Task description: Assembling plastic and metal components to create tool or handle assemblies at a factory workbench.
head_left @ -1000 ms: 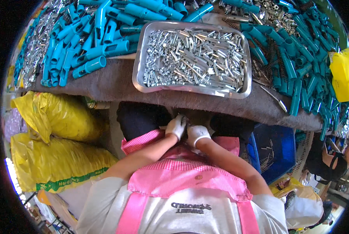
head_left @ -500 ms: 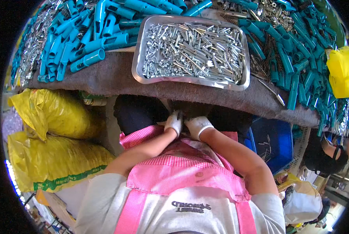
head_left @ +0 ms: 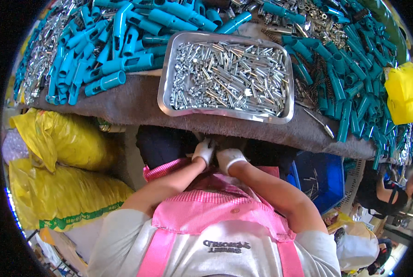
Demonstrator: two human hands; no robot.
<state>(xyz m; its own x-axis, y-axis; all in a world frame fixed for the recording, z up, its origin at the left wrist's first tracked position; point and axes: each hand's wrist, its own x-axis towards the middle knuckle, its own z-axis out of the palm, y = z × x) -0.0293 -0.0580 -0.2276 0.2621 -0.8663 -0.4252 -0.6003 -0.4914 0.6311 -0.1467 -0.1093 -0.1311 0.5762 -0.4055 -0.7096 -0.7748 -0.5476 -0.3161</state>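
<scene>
Both my hands wear white gloves and are low in my lap, below the near edge of the cloth-covered table. My left hand [head_left: 203, 151] has its fingers curled downward, and my right hand [head_left: 229, 159] is close beside it, also closed. A narrow gap shows between them. Whatever they hold, if anything, is hidden in the shadow under the table edge. Just beyond them on the table stands a metal tray [head_left: 162, 92] of small silver pins and short rods [head_left: 232, 76].
Teal tubular parts [head_left: 118, 64] lie heaped left and right of the tray, with springs and metal fittings at the back right. A thin metal tool [head_left: 319, 122] lies near the table edge. Yellow sacks [head_left: 68, 194] stand left, a blue bin [head_left: 333, 180] right. Another person [head_left: 389, 191] is at far right.
The tray and table sit slightly lower in the picture. My hands stay close together in my lap, their gap a little wider. The person at far right has shifted posture.
</scene>
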